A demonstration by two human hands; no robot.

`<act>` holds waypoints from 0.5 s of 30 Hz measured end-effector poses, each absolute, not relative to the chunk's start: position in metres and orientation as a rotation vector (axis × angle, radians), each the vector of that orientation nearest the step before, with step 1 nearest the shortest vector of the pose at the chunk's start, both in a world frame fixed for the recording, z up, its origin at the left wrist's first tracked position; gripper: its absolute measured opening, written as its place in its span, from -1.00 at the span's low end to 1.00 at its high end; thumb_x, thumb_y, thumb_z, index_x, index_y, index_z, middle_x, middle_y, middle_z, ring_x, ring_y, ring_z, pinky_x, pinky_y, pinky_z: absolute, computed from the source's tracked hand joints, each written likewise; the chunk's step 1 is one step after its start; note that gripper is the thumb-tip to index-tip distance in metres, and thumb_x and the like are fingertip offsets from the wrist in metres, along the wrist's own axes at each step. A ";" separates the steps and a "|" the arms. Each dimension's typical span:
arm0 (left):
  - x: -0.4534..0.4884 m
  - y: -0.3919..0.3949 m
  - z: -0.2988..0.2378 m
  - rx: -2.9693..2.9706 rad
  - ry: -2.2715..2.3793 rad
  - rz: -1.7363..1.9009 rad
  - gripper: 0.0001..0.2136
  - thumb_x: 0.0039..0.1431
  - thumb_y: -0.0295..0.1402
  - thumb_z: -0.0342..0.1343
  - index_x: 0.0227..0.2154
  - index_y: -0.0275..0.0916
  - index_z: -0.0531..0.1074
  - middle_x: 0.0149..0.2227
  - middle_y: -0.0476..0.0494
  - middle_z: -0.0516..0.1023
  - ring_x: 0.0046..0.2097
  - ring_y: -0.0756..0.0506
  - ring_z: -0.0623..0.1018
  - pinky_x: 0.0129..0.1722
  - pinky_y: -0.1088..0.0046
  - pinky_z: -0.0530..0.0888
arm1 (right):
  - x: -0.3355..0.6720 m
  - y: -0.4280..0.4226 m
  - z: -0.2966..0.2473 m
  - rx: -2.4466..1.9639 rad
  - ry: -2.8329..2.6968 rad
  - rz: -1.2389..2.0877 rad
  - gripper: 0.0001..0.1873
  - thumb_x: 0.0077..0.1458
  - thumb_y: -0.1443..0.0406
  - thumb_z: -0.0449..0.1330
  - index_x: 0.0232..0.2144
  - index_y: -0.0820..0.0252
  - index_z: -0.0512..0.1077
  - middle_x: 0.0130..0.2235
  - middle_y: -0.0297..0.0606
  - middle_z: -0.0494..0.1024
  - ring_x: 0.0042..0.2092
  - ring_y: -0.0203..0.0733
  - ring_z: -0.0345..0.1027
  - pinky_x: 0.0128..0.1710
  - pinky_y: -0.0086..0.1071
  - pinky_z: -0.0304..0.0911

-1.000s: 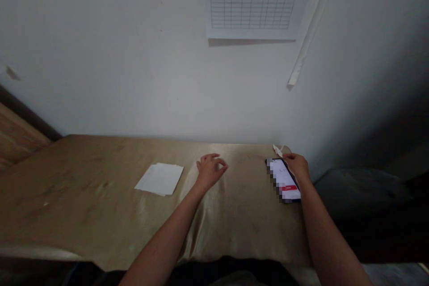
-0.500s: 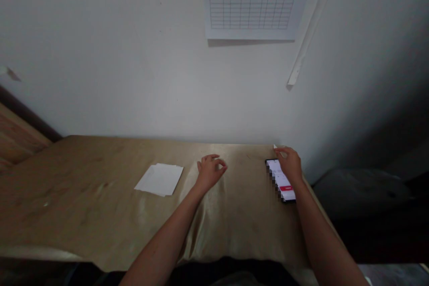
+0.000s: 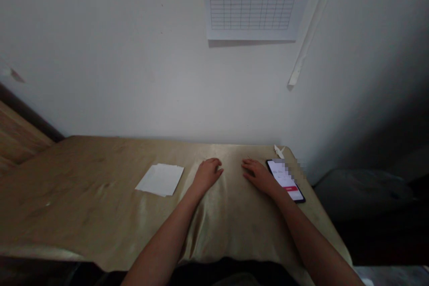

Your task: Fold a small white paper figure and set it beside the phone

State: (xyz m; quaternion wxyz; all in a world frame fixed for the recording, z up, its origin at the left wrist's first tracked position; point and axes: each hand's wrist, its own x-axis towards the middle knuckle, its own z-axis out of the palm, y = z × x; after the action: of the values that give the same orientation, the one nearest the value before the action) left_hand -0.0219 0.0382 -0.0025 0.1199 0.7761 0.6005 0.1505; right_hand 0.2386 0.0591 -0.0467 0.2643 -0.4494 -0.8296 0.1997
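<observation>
My left hand (image 3: 208, 173) rests on the gold cloth near the middle of the table, fingers gently bent and thumb apart, with nothing in it. Across a gap, my right hand (image 3: 256, 172) lies with its fingers apart and likewise holds nothing. Just beyond a lit smartphone (image 3: 280, 174), at the far right corner, sits a small white folded paper figure (image 3: 279, 152); its exact shape is too small to make out. My right forearm passes beside the phone's lower left edge. A stack of white square paper sheets (image 3: 161, 179) lies to the left of my left hand.
A shiny gold cloth (image 3: 83, 196) covers the table, which meets a white wall (image 3: 134, 76). A printed grid sheet (image 3: 251, 4) hangs above. Wood (image 3: 20, 134) stands at the left edge, and a dark grey object (image 3: 362, 192) is beyond the table's right side.
My right hand has let go of the white folded paper at the far right corner and moved left and toward me. My left hand's fingers have loosened from a curled pose.
</observation>
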 end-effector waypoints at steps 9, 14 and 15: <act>-0.062 0.023 0.026 1.947 2.669 0.116 -0.70 0.29 -0.47 -0.13 -0.04 -0.36 0.44 -0.01 -0.45 0.49 0.05 -0.35 0.45 -0.06 0.06 0.44 | 0.241 0.059 -0.043 -1.197 -2.209 0.551 -0.66 0.21 0.27 0.16 0.02 0.14 0.52 0.17 -0.13 0.47 0.25 -0.05 0.26 0.31 -0.03 0.10; -0.093 0.016 0.035 1.604 2.691 0.021 -0.62 0.23 -0.26 0.05 0.05 -0.35 0.38 0.07 -0.47 0.44 0.08 -0.44 0.46 -0.03 -0.11 0.42 | 0.240 0.058 -0.041 -1.196 -2.209 0.547 -0.67 0.20 0.28 0.16 0.00 0.16 0.53 0.16 -0.11 0.48 0.24 -0.04 0.28 0.30 -0.03 0.12; -0.097 0.016 0.036 1.601 2.637 0.011 -0.61 0.23 -0.23 0.05 0.04 -0.33 0.38 0.06 -0.46 0.45 0.08 -0.44 0.47 -0.04 -0.08 0.44 | 0.240 0.058 -0.041 -1.196 -2.206 0.550 -0.68 0.20 0.28 0.16 -0.01 0.15 0.53 0.16 -0.12 0.49 0.23 -0.04 0.28 0.30 -0.03 0.12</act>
State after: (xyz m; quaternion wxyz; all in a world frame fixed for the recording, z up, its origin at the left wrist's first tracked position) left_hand -0.0974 0.0157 0.0356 0.0283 0.5189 0.8544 0.0035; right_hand 0.2401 0.0579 -0.0405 0.2822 -0.4466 -0.8238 0.2055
